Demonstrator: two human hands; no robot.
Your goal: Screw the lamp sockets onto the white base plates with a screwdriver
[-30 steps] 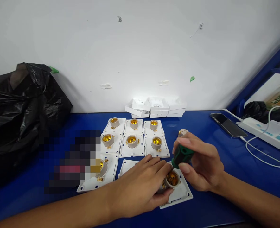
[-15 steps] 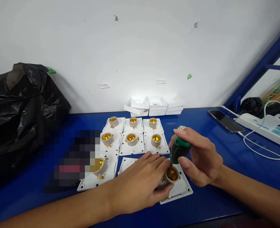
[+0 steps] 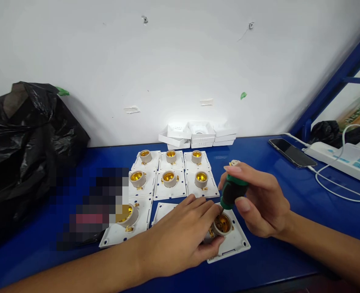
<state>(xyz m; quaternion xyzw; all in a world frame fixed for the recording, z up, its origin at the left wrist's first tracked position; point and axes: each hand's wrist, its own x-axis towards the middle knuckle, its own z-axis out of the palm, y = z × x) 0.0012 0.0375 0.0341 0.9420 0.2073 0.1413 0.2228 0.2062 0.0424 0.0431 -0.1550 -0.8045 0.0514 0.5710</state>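
Note:
My right hand (image 3: 259, 199) is closed around the green and black handle of a screwdriver (image 3: 234, 190), whose shaft points down into a lamp socket (image 3: 222, 224). This round socket with a brass-coloured inside sits on a white square plate (image 3: 233, 242). My left hand (image 3: 189, 234) grips the socket's side, thumb in front and fingers behind. The screwdriver's tip is hidden by the left fingers and the socket. Partly under my left hand lies another white plate (image 3: 163, 209). Behind it, several white plates with lamp sockets (image 3: 169, 179) stand in rows.
White plastic housings (image 3: 201, 134) are stacked against the wall. To the right lie a phone (image 3: 291, 152) on a cable and a white power strip (image 3: 345, 160). A black plastic bag (image 3: 30, 150) fills the left side. A small loose socket part (image 3: 235, 163) shows behind my right hand.
The screwdriver and my right hand have shifted slightly right, and the handle has tilted a little. The plate's near right corner has moved slightly right. My left hand keeps its hold on the lamp socket.

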